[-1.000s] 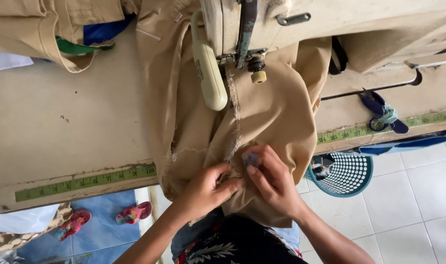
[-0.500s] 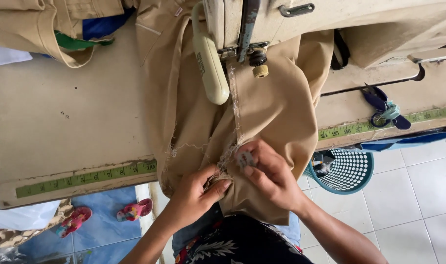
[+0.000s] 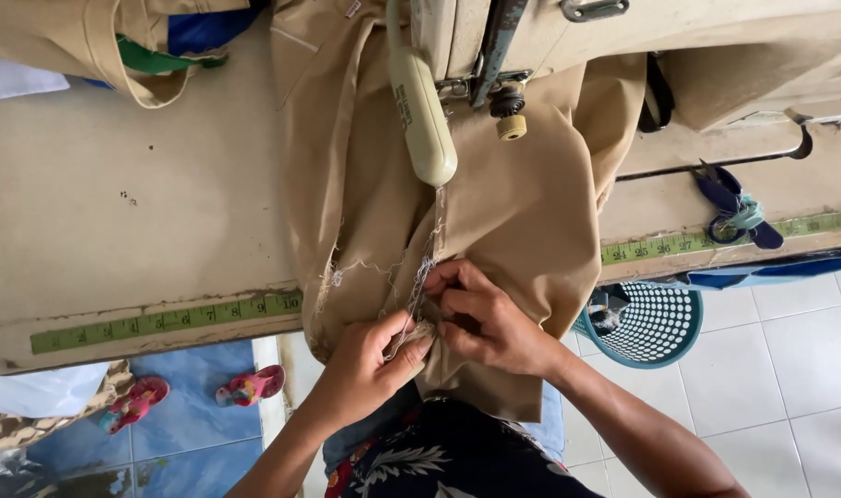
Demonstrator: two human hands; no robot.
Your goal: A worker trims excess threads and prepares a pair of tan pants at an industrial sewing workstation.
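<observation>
The tan fabric (image 3: 494, 231) hangs off the surface (image 3: 135, 240) edge below the sewing machine (image 3: 457, 55). Left hand (image 3: 370, 364) and right hand (image 3: 480, 318) each grip its frayed seam, seemingly pinching loose threads between fingertips.

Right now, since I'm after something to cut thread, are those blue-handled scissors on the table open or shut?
Shut, as far as it shows: the blue-handled scissors lie flat on the table, handles together, untouched by either hand.

Cloth (image 3: 522, 212) draped over table (image 3: 135, 212) front edge, under sewing machine (image 3: 494, 37); both hands at its hanging edge, left hand (image 3: 370, 364) beside right hand (image 3: 485, 318); scissors (image 3: 734, 207) on table right; basket (image 3: 656, 323) on floor below; sandals (image 3: 195, 392) on floor left
</observation>
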